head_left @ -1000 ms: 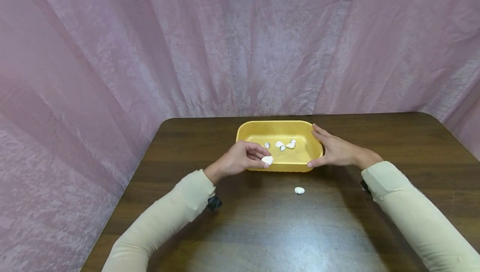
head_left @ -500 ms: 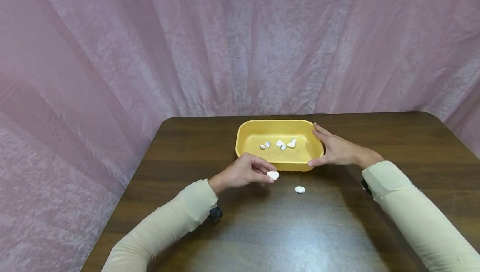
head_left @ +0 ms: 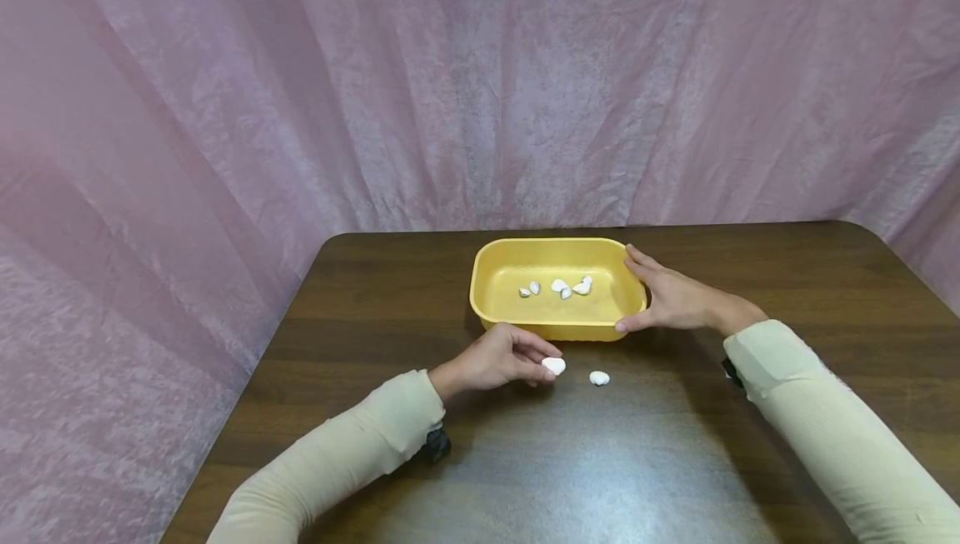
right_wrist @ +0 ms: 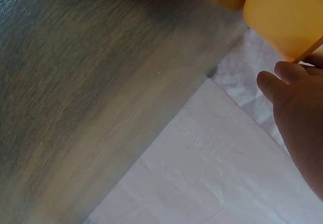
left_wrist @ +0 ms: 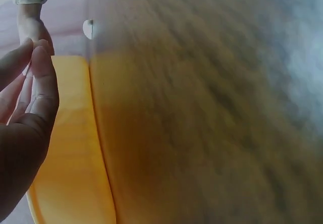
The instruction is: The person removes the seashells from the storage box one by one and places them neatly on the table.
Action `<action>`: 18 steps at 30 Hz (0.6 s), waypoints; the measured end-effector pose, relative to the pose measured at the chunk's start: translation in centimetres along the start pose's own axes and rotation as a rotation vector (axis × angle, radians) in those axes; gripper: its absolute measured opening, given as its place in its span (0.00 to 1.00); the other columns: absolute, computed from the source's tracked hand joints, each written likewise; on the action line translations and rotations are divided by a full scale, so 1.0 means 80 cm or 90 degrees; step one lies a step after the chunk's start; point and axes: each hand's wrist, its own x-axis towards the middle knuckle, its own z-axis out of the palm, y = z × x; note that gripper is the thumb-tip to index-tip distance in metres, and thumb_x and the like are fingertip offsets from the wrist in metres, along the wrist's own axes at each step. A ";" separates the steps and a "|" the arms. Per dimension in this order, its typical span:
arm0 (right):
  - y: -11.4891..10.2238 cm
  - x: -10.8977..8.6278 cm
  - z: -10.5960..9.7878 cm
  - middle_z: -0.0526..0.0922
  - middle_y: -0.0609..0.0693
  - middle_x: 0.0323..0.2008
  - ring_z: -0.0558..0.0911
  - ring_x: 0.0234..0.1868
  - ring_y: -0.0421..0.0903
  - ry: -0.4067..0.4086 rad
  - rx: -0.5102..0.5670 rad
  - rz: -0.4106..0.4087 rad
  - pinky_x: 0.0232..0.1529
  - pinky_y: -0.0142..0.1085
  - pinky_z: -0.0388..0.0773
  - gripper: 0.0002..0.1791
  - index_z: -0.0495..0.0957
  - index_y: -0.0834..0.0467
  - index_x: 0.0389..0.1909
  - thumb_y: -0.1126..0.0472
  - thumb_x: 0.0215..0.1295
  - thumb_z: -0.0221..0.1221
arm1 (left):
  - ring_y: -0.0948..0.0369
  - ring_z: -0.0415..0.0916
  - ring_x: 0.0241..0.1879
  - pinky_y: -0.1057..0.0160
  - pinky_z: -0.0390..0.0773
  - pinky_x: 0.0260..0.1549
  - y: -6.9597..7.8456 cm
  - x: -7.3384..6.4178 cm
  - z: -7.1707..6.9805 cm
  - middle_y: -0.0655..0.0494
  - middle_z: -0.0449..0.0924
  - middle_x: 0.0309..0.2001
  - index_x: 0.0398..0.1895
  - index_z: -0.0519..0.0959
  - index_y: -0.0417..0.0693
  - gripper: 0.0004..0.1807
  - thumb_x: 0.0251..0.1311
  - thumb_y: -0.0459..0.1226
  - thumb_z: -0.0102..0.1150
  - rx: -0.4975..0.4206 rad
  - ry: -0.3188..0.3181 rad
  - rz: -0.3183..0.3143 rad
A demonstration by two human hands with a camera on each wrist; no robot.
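My left hand [head_left: 506, 358] pinches a white seashell [head_left: 554, 366] between thumb and fingertips, just in front of the yellow tray [head_left: 555, 332]. Most of that shell is hidden by the fingers in the left wrist view. A second white ribbed seashell [head_left: 599, 378] lies on the table a little to its right. Several small white shells [head_left: 559, 286] lie scattered on the tray's floor. At the tray's right end my right hand [head_left: 678, 298] grips the rounded side, thumb at the front corner and fingers at the back corner.
The dark wooden table [head_left: 375, 294] has its far edge close behind the tray. Beyond it hangs a pink velvet curtain [head_left: 525, 94]. A black wrist-worn device [head_left: 437, 445] sits under the left sleeve.
With the shell pinched, my left hand has come from over the tray's front rim toward me and rightward, closer to the shell on the table. My right hand has stayed on the tray.
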 end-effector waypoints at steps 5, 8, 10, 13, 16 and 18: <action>0.000 0.000 -0.001 0.39 0.70 0.77 0.47 0.75 0.67 -0.001 -0.001 0.000 0.71 0.60 0.51 0.68 0.48 0.78 0.72 0.38 0.48 0.74 | 0.65 0.83 0.29 0.57 0.85 0.33 -0.004 0.003 0.005 0.42 0.87 0.37 0.47 0.84 0.30 0.14 0.56 0.25 0.69 -0.003 -0.002 0.001; 0.000 0.000 0.000 0.39 0.70 0.77 0.47 0.75 0.67 -0.001 0.000 -0.001 0.71 0.60 0.51 0.68 0.48 0.78 0.72 0.38 0.48 0.75 | 0.66 0.82 0.29 0.60 0.85 0.31 -0.008 0.006 0.009 0.43 0.87 0.37 0.47 0.84 0.30 0.14 0.56 0.25 0.70 -0.004 -0.002 -0.004; 0.000 0.000 0.000 0.39 0.70 0.77 0.47 0.75 0.68 0.000 0.001 -0.003 0.71 0.60 0.51 0.68 0.48 0.78 0.72 0.39 0.48 0.75 | 0.67 0.82 0.29 0.62 0.84 0.30 -0.012 0.010 0.012 0.44 0.87 0.37 0.47 0.84 0.31 0.14 0.56 0.26 0.70 0.000 -0.002 -0.007; 0.000 0.000 0.000 0.39 0.70 0.77 0.48 0.75 0.68 0.000 0.002 -0.002 0.71 0.60 0.51 0.68 0.48 0.78 0.72 0.39 0.48 0.75 | 0.67 0.81 0.27 0.65 0.83 0.26 -0.018 0.014 0.016 0.45 0.88 0.35 0.46 0.85 0.32 0.14 0.56 0.27 0.70 0.008 -0.003 -0.012; 0.000 0.000 0.000 0.39 0.70 0.77 0.47 0.75 0.67 -0.001 0.004 -0.002 0.71 0.60 0.51 0.68 0.48 0.78 0.72 0.39 0.48 0.75 | 0.67 0.81 0.25 0.68 0.79 0.22 -0.022 0.018 0.020 0.47 0.88 0.34 0.46 0.85 0.33 0.14 0.56 0.27 0.71 0.012 -0.005 -0.024; 0.000 0.001 0.000 0.39 0.70 0.77 0.47 0.75 0.67 -0.001 0.005 -0.003 0.71 0.60 0.51 0.68 0.48 0.78 0.72 0.39 0.48 0.75 | 0.67 0.81 0.24 0.69 0.77 0.20 -0.024 0.020 0.022 0.47 0.88 0.33 0.46 0.85 0.34 0.14 0.56 0.28 0.71 0.012 -0.004 -0.035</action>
